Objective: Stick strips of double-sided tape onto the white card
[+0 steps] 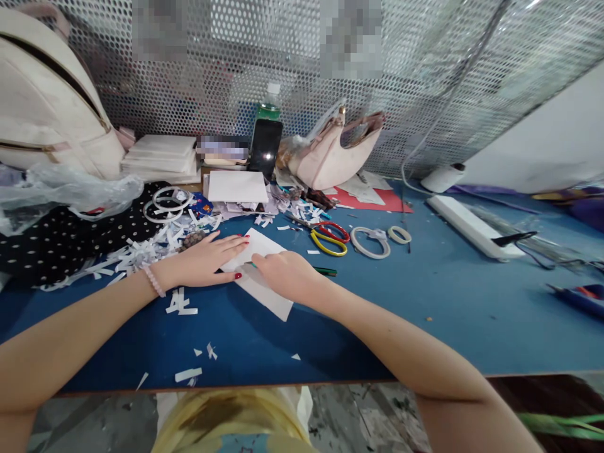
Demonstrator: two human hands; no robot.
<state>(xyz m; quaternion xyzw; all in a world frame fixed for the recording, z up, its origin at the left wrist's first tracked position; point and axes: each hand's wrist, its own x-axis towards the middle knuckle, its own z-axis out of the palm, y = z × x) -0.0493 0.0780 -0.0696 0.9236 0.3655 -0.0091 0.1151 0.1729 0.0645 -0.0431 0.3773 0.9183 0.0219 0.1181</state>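
Observation:
A white sheet of paper (pixel 271 301) lies at an angle on the blue tabletop in front of me. My left hand (pixel 210 258) rests flat on its left part, fingers spread, pressing it to the table. Over its middle, my right hand (pixel 287 275) is closed around a slim utility knife (pixel 250 264), its thin tip pointing left towards my left fingers. My palm hides most of the knife. A dark green slim piece (pixel 326 272) shows beyond the right hand; I cannot tell whether it is part of the knife.
Scissors (pixel 329 249) with red and yellow handles lie right of the paper, near rolls of tape (pixel 370 242). Paper scraps (pixel 136 255) pile up at left. Behind stand stacked white cards (pixel 237 187), a phone (pixel 265 148), a bottle (pixel 268 107) and a pink bag (pixel 321 154).

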